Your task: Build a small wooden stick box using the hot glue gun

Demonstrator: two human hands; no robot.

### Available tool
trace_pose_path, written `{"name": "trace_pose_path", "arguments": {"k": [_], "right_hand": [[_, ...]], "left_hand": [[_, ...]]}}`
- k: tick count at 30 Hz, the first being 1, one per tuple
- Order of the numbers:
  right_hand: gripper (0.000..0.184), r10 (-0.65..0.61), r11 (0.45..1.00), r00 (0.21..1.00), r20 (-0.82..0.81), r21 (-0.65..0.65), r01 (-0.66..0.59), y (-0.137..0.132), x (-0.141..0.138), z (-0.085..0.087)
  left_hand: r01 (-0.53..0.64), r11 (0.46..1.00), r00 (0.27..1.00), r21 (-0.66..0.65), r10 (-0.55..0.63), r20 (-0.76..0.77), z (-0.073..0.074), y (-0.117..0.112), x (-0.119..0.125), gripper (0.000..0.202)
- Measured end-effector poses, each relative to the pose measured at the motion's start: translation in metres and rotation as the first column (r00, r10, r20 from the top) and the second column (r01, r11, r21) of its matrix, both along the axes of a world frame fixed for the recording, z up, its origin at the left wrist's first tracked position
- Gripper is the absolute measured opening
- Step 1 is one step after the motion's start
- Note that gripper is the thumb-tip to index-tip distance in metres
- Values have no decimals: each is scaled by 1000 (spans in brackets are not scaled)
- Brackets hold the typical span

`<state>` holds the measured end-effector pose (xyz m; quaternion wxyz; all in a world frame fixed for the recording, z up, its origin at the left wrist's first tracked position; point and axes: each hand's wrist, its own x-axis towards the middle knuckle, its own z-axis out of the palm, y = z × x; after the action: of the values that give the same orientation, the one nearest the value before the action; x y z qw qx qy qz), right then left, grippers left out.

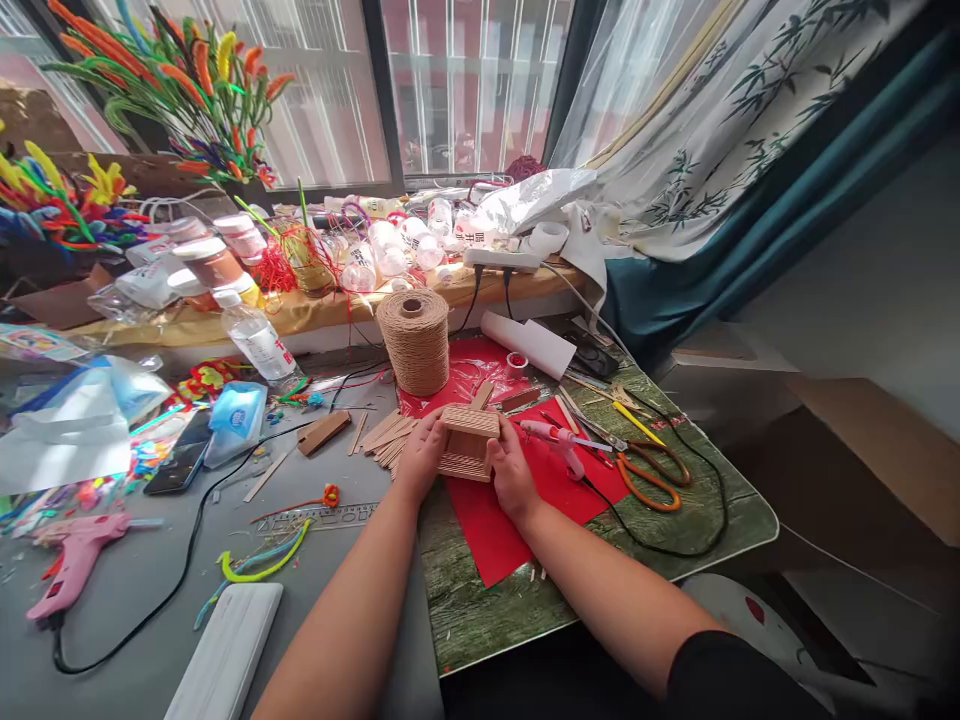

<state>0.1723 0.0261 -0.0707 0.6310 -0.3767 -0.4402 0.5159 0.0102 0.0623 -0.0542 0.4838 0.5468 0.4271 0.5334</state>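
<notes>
Between both hands I hold a small box-like frame (470, 421) made of tan ridged strips, with an opening facing me. My left hand (421, 457) grips its left side, and my right hand (514, 470) is closed on its right side. Beneath it lies a red sheet (491, 545). Flat wooden strips (386, 437) are piled just left of the frame. A pink glue gun (555, 440) rests right of my right hand. Orange-handled scissors (649, 480) lie farther right. A large spool of twine (413, 342) stands upright behind the hands.
A second pink glue gun (79, 560) and a white power bank-like block (225, 650) are at left. Its black cable (187, 560) crosses the grey table. A water bottle (256, 340), a phone (178, 455) and a power strip (502, 260) stand or lie toward the back.
</notes>
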Motion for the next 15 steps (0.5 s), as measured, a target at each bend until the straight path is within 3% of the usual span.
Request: {"name": "trace_pose_path", "arguments": {"k": [9,12,15], "right_hand": [[66,-91,996,991,103,33,88,-2,9,-1],[68,-68,997,988,136,46,62,0,6,1],[77,-58,997,957,284,65,41,-19,16,10]], "left_hand": [[25,996,996,88,-32,78,-17,2,10,59],[52,994,994,93,-61,96,-14,1,10,57],[-24,998,982,64,11,186,-7,-1,6,55]]}}
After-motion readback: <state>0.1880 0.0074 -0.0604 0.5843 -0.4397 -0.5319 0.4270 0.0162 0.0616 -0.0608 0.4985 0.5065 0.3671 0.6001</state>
